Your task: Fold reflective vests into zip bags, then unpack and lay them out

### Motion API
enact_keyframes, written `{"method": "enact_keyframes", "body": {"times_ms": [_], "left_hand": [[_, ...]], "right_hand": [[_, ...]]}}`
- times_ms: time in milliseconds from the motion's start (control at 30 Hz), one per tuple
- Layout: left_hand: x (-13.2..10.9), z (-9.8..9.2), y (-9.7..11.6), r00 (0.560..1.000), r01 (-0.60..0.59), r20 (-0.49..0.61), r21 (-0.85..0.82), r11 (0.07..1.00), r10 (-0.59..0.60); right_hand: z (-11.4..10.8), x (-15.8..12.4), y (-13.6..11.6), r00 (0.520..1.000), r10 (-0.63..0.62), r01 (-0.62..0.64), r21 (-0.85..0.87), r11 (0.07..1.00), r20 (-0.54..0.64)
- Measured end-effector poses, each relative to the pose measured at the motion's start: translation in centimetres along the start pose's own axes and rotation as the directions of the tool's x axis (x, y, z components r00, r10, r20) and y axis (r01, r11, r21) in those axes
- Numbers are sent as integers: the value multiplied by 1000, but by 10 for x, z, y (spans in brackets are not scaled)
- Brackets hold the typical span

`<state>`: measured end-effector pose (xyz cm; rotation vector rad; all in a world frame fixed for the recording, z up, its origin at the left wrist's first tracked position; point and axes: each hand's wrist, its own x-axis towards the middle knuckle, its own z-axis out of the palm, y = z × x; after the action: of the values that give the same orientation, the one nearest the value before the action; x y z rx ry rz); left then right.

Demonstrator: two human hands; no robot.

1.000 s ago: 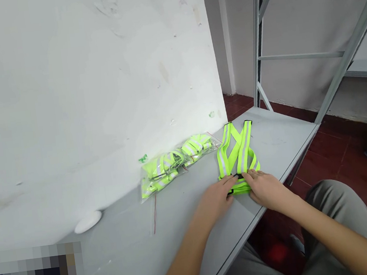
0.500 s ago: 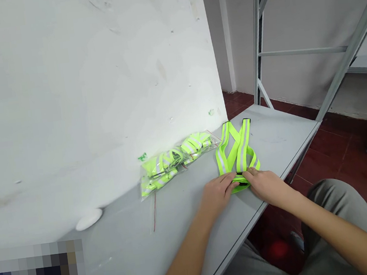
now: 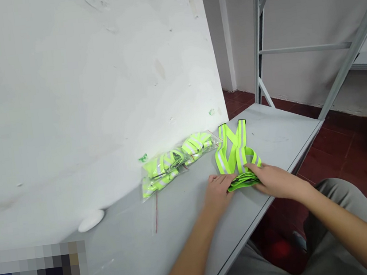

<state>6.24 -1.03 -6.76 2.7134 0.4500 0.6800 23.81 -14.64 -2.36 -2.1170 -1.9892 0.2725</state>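
A neon-yellow reflective vest (image 3: 240, 153) made of elastic straps lies on the grey table, its shoulder straps stretched toward the wall. Its near end is a folded bundle of layered straps. My left hand (image 3: 219, 191) grips the left side of that bundle, fingers closed over the edge. On the bundle's right end my right hand (image 3: 270, 179) is closed, with its fingertips on top and the thumb partly hidden. To the left of the vest lie clear plastic bags of folded vests, one bag (image 3: 163, 169) nearer and another bag (image 3: 198, 144) beside the straps.
The grey table (image 3: 133, 246) runs along a white wall panel (image 3: 96, 77). A white oval object (image 3: 91, 220) rests against the panel. A clear bag strip with a red line (image 3: 156, 212) lies near the bags. A metal frame (image 3: 340, 78) rises at the table's far right.
The near end of the vest has been folded over into a thicker bundle. The shoulder straps have been drawn slightly left, and my right hand has shifted a little right.
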Motion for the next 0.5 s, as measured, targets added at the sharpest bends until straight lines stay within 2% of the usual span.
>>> {"method": "enact_keyframes", "body": {"times_ms": [133,200,367,500], "left_hand": [[0,2,-1,999,-18,-29,-61,998,17],[0,2,-1,999,-21,-32,-84,996,19],[-2,2,1,1000,1,-20,-64,998,-2],[-1,4,4,995,-96,-31,-26,995,95]], "right_hand": [[26,1,-15,962,-43,16,-102,995,-269],[36,2,-20,937,-41,8,-96,995,-347],[45,8,-15,924,-96,68,-88,994,-370],[44,15,-4,916,-182,147,-125,981,-357]]}}
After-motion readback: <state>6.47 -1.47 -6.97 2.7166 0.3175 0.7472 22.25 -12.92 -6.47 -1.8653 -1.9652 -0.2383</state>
